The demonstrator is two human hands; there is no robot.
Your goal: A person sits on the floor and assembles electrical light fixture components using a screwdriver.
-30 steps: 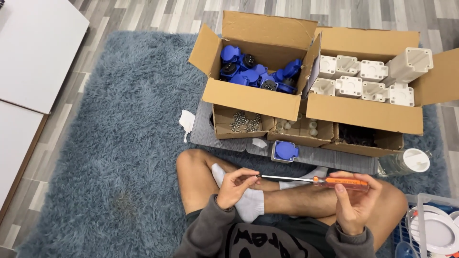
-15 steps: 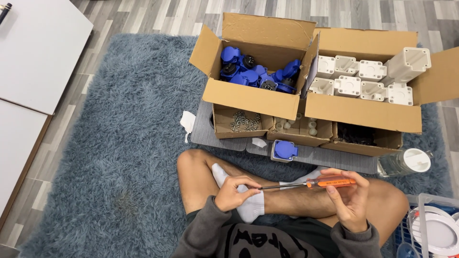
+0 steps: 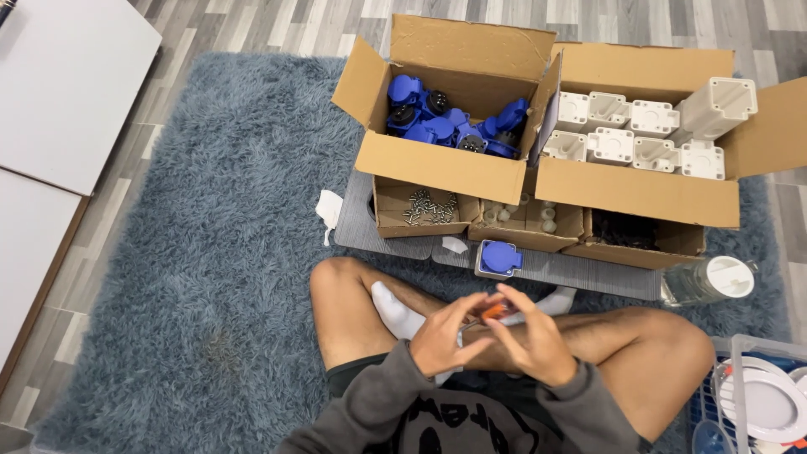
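I sit cross-legged on a shaggy blue-grey rug (image 3: 210, 252). My left hand (image 3: 444, 338) and my right hand (image 3: 531, 340) meet over my lap, fingers curled around an orange-handled screwdriver (image 3: 493, 312). Only a bit of the orange handle shows between the fingers; the shaft is hidden. Just beyond my hands a single blue socket (image 3: 499, 256) lies on a grey board (image 3: 588, 271).
Behind the board stand an open carton of blue sockets (image 3: 445, 126) and one of white housings (image 3: 639, 143). Small boxes in front of them hold screws (image 3: 424, 206), white plugs (image 3: 521, 214) and dark parts (image 3: 630, 231). A clear jar (image 3: 710, 280) and a basket (image 3: 756, 395) are on the right, white panels (image 3: 59, 84) on the left.
The screwdriver was held stretched out between my two hands. The hands have since come together over my lap, and the shaft is no longer visible.
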